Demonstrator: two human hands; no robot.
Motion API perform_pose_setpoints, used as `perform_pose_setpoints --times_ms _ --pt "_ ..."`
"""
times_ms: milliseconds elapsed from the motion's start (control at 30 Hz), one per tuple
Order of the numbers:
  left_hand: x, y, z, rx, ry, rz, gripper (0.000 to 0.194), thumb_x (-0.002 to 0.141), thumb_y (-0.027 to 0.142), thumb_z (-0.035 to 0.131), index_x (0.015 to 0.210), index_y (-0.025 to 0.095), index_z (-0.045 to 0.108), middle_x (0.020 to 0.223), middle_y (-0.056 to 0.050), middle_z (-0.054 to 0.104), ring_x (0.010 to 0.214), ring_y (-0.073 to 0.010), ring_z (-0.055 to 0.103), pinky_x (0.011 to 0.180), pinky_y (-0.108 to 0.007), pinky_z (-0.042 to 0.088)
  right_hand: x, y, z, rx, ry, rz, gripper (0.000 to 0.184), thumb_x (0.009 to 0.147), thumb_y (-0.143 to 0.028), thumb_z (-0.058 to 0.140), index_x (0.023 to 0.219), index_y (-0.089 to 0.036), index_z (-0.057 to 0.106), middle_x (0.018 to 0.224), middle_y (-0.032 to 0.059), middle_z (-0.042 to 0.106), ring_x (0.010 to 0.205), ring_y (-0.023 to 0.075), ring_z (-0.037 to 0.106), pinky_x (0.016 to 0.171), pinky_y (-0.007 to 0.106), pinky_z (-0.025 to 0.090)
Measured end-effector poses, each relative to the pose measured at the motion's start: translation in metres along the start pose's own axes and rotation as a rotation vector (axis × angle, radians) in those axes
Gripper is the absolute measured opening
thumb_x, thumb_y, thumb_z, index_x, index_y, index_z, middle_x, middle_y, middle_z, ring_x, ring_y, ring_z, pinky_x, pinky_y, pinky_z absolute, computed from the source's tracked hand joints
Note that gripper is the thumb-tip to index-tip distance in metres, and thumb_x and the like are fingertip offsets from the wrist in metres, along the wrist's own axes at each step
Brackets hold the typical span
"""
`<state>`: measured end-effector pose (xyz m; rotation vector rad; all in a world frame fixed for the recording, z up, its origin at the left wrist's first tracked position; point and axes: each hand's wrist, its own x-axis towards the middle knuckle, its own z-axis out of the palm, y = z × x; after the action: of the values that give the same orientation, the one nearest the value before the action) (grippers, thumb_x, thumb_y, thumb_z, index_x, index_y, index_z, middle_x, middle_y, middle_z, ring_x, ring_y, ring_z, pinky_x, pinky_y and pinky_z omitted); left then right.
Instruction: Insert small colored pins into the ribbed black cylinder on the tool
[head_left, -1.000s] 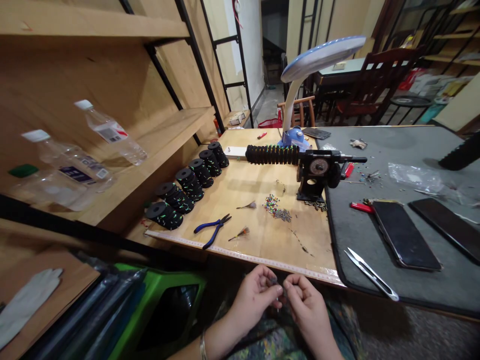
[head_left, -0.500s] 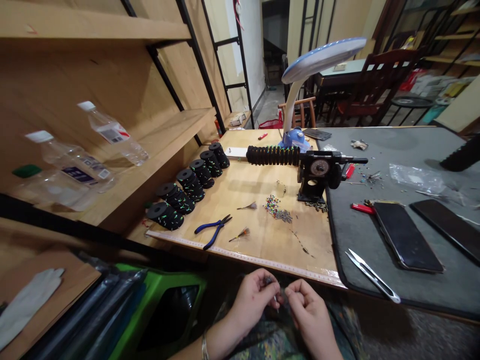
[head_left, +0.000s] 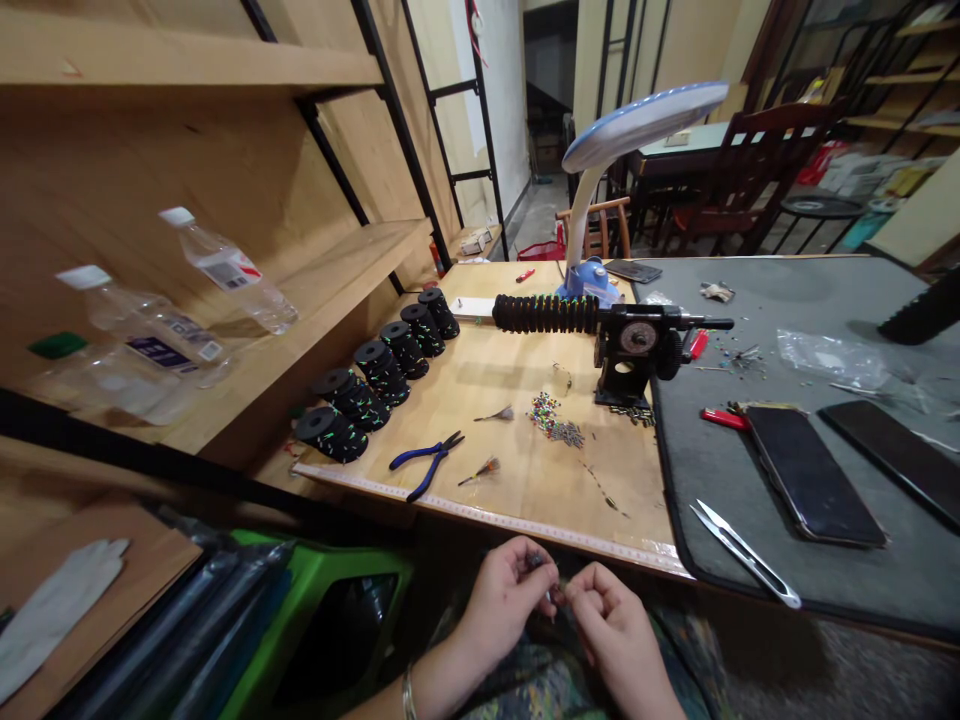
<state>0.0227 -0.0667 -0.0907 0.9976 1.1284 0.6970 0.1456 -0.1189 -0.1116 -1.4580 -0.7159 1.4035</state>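
Low in front of the table edge, my left hand (head_left: 511, 590) is closed in a pinch on something small and dark, mostly hidden by the fingers. My right hand (head_left: 606, 610) is closed too, its thumb and fingertip pressed together right beside the left fingertips; what it pinches is too small to make out. On the wood beyond lie a thin wire piece with small fittings (head_left: 604, 488), a pile of coloured beads (head_left: 544, 408) and small metal pieces (head_left: 568, 432). Two small feathery tufts (head_left: 489, 468) rest left of them, near blue-handled pliers (head_left: 427, 464).
A black winding device (head_left: 634, 345) carries a ribbed black roll (head_left: 546, 313). Several black spools (head_left: 330, 432) line the left side. A desk lamp (head_left: 589, 220) stands behind. Thread snips (head_left: 746, 553) and phones (head_left: 816, 475) lie on the grey mat (head_left: 697, 480). A measuring tape (head_left: 510, 520) edges the table.
My right hand has shifted slightly left, so its fingertips now meet those of my left hand. The left hand has hardly moved.
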Motion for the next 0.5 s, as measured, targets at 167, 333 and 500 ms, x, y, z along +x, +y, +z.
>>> perform_pose_setpoints --times_ms 167,333,500 --pt "-0.001 0.000 0.000 -0.001 -0.014 0.011 0.024 0.070 0.033 0.073 0.070 0.015 0.057 0.058 0.001 0.062 0.050 -0.0109 0.058 0.050 -0.022 0.049 0.000 -0.006 0.000 -0.009 0.005 0.012 0.040 0.066 -0.056 0.067 0.060 -0.020 0.049 0.037 -0.0127 0.033 0.035 0.0041 0.023 0.037 0.018 0.015" --pt "-0.004 0.002 0.000 0.038 -0.004 0.021 0.023 0.070 0.032 0.072 0.071 0.015 0.057 0.060 0.001 0.061 0.055 -0.0138 0.062 0.051 -0.023 0.051 0.004 0.000 -0.002 0.031 0.003 -0.016 0.046 0.069 -0.062 0.067 0.063 -0.020 0.049 0.039 -0.0122 0.036 0.035 0.0041 0.023 0.037 0.018 0.016" --pt "-0.007 0.003 0.001 0.112 -0.006 0.028 0.019 0.071 0.029 0.069 0.072 0.015 0.056 0.060 0.000 0.062 0.058 -0.0150 0.063 0.052 -0.024 0.050 0.007 0.005 -0.003 0.043 -0.007 -0.063 0.050 0.070 -0.068 0.066 0.069 -0.020 0.052 0.038 -0.0117 0.038 0.033 0.0048 0.026 0.037 0.018 0.017"
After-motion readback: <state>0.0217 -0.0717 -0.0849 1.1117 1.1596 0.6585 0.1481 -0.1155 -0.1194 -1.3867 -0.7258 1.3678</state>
